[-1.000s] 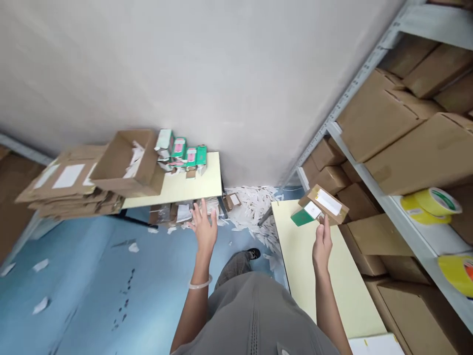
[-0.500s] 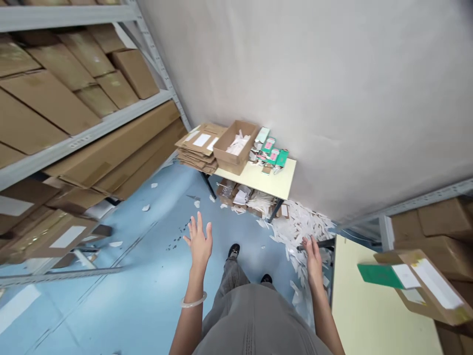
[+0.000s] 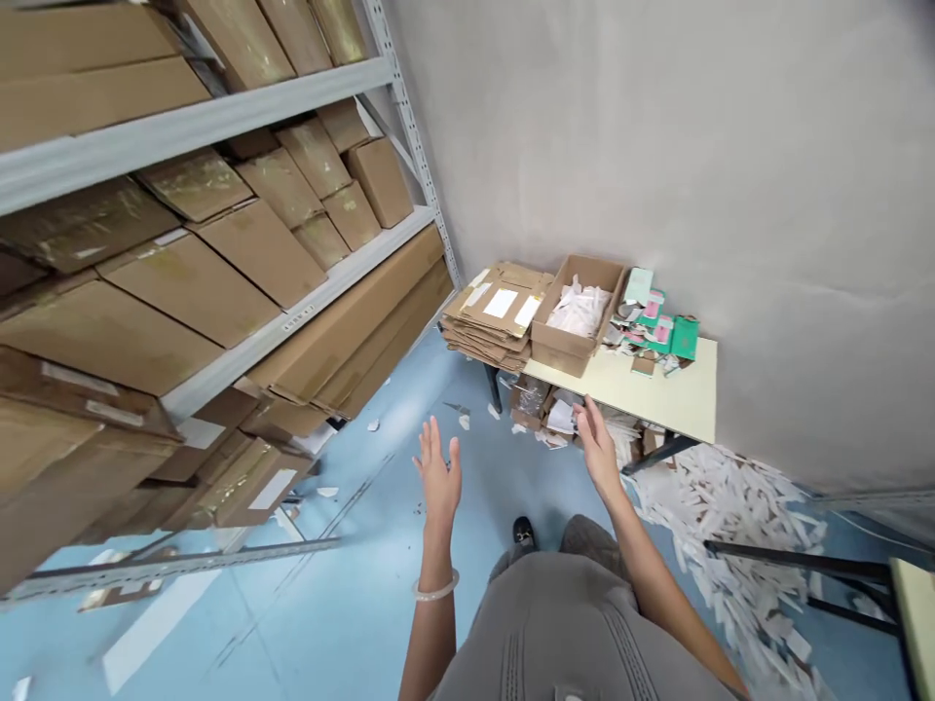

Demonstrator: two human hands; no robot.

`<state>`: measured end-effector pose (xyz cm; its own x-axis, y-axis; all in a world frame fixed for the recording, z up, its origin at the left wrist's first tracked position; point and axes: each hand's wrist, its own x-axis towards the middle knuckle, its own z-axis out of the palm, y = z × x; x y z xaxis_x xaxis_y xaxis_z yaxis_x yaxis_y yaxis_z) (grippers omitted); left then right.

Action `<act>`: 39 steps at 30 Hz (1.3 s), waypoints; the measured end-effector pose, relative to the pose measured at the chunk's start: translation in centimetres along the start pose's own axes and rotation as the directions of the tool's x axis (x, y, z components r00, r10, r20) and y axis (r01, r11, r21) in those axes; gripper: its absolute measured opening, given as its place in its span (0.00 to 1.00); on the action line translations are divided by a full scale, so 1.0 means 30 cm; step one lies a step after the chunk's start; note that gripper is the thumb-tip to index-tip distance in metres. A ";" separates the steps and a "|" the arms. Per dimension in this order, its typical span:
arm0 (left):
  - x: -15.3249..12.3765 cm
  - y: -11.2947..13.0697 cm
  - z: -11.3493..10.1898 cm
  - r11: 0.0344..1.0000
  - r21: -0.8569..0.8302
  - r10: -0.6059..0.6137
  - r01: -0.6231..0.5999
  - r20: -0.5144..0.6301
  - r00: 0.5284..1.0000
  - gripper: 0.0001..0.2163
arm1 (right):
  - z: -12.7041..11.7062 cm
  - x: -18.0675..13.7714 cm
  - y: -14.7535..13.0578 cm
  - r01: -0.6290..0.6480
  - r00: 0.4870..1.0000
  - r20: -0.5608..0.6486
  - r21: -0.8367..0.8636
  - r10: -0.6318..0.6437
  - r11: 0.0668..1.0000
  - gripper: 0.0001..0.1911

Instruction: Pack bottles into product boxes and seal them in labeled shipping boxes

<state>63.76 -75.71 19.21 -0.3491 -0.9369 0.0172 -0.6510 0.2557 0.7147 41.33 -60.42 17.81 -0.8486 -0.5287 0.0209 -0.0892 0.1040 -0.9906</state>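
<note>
Hovering left hand [image 3: 440, 479], right hand [image 3: 602, 460], each grip apart, unreadable labels [image 3: 501, 303] on flattened cartons [image 3: 491, 334]

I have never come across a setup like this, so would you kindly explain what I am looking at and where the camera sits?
There is no machine here: a person works with two bare hands, and a camera worn on the head looks forward and down. The left hand, with a pale bangle on its wrist, and the right hand are open in the air, holding nothing. Beyond them, a pale yellow table carries a stack of flattened brown cardboard, an open brown cardboard box containing white paper pieces, and some small green, pink and white cartons. At left, a grey metal rack holds brown boxes; at right, white paper strips litter the blue floor.
</note>
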 end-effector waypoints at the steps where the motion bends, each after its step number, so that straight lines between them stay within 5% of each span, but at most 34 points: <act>1: 0.036 -0.015 -0.013 1.000 -0.007 0.002 -0.002 0.014 1.000 0.30 | 0.053 0.014 -0.014 0.012 1.000 0.023 -0.016 -0.012 1.000 0.39; 7: 0.248 -0.085 -0.033 0.997 -0.052 -0.057 0.058 0.025 0.998 0.31 | 0.231 0.181 0.034 0.014 0.997 0.080 -0.122 -0.005 0.992 0.37; 11: 0.432 -0.136 -0.043 0.991 -0.067 -0.118 0.117 -0.007 0.993 0.32 | 0.349 0.388 0.081 0.026 0.998 0.066 -0.177 -0.015 0.984 0.38; 16: 0.704 -0.201 -0.105 0.985 -0.071 -0.158 0.154 -0.049 0.986 0.33 | 0.599 0.684 0.045 0.143 0.984 0.139 -0.256 -0.110 0.956 0.38; 20: 0.901 -0.218 -0.123 0.984 -0.118 -0.143 0.133 -0.083 0.986 0.33 | 0.815 0.906 -0.003 0.314 0.936 0.278 -0.389 -0.214 0.866 0.35; 24: 1.085 -0.216 -0.051 0.980 -0.152 -0.129 0.126 -0.005 0.992 0.33 | 0.968 1.067 0.022 0.383 0.913 0.358 -0.586 -0.197 0.714 0.36; 31: 1.528 -0.191 0.111 0.986 -0.162 0.081 -0.043 0.239 0.968 0.29 | 1.039 1.104 0.201 0.260 0.962 0.267 -0.819 -0.060 0.511 0.48; 39: 2.020 -0.061 0.197 0.922 -0.237 0.384 -0.307 0.442 0.811 0.27 | 1.111 1.037 0.171 0.110 0.994 0.101 -0.905 -0.043 0.410 0.49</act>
<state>39.81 -131.54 14.81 -0.8308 -0.5561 -0.0211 -0.3332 0.4668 0.8192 31.84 -104.41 8.86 -0.7867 -0.6153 0.0498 -0.6021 0.7471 -0.2815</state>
